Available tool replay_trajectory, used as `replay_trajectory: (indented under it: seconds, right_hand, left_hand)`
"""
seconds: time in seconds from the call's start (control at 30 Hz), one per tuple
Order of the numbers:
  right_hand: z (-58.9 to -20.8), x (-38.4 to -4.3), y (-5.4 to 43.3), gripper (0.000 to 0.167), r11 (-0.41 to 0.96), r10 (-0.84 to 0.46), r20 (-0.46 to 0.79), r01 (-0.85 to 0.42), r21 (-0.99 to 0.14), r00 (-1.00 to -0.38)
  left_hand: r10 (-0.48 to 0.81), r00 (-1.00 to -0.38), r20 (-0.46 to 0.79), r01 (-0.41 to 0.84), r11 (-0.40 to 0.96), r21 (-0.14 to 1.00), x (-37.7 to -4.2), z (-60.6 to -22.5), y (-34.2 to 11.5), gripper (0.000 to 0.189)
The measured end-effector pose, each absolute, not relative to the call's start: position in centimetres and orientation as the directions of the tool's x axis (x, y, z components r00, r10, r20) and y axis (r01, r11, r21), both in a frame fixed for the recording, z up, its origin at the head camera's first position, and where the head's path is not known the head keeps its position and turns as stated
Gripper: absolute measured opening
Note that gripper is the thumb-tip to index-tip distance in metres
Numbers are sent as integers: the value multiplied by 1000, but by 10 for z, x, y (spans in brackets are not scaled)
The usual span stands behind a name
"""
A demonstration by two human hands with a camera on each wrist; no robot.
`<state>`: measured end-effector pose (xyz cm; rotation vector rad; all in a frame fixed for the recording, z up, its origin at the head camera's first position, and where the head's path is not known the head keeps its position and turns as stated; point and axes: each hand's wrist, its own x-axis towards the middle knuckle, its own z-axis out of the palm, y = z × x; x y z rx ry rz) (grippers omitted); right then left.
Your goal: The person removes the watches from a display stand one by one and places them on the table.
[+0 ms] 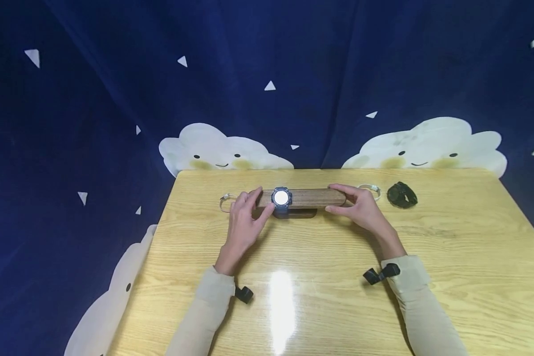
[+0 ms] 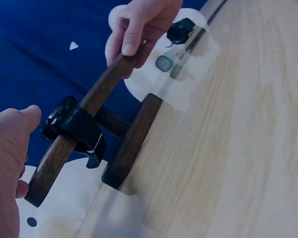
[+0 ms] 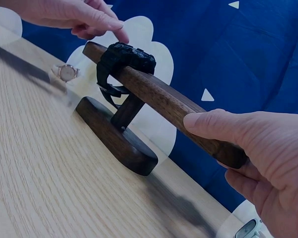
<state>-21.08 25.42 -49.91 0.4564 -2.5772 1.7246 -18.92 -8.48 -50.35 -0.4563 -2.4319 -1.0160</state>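
A T-shaped dark wooden watch stand stands near the table's far edge, its crossbar held up by a short post on a rounded base. Strapped around the crossbar, left of its middle, is a chunky black digital watch. My right hand grips the bar's right end, thumb on the near side and fingers beyond. At the left end, my left hand has its thumb and fingers spread close to the bar and the watch. Whether its fingertips touch the wood cannot be told.
A small round-faced watch lies left of the stand. To the right are a pale-strapped watch with a squarish face and another black watch. A dark blue curtain with clouds hangs behind the wooden table.
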Motion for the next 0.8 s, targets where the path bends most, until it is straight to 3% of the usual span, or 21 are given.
replay_trajectory:
  seconds: [0.5, 0.8]
  right_hand:
    - [-500, -211, 255, 60, 366, -229, 175, -251, -896, -958]
    - [-496, -210, 253, 60, 369, -229, 177, -254, -894, -957]
  left_hand:
    - [132, -838, 529, 418, 778, 469, -187, -503, -68, 75]
    - [141, -815, 563, 440, 781, 442, -188, -504, -57, 71]
